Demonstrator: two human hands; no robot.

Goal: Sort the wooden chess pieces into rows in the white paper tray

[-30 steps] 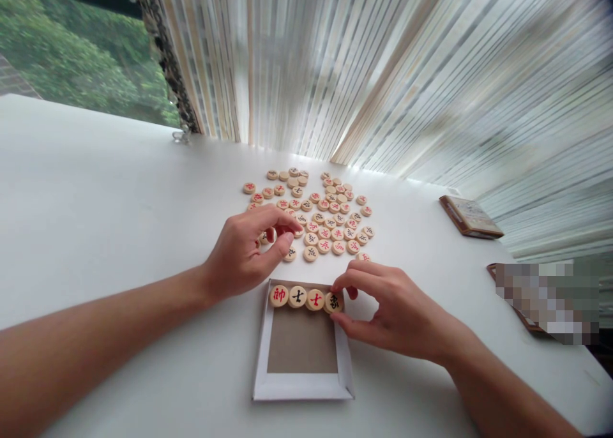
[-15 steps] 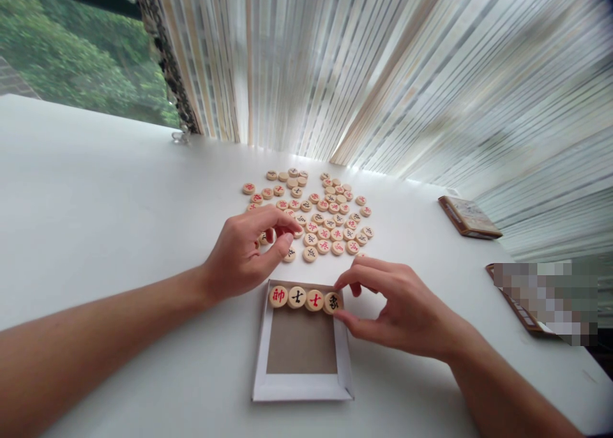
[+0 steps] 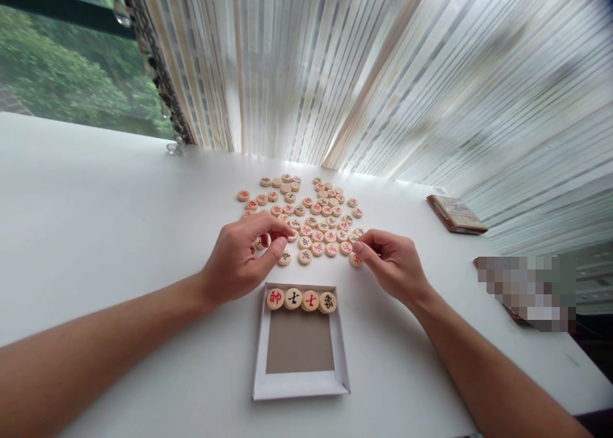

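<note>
Several round wooden xiangqi pieces (image 3: 318, 236) with red or black characters lie spread on the white table. My left hand (image 3: 244, 249) hovers at the near left of the spread, thumb and index finger curled but slightly apart, close to a piece partly behind the fingertips. At the near right edge, my right hand (image 3: 393, 262) has its thumb and forefinger apart, right by a red-marked piece (image 3: 355, 259); nothing shows held in it. Nearer to me is a shallow white box (image 3: 301, 384) with a row of pieces (image 3: 310, 300) along its far side, red and black characters facing up.
A flat brown-edged box (image 3: 457, 214) lies at the right of the table (image 3: 119, 221). Nearer on that side is a blurred-out, pixelated object (image 3: 527, 291). A striped string curtain (image 3: 297, 67) hangs behind, with a window at the left.
My right hand has left the dark-marked piece at the right end of the box's row and moved forward to the loose pieces. My left hand keeps its pose; the view has shifted slightly.
</note>
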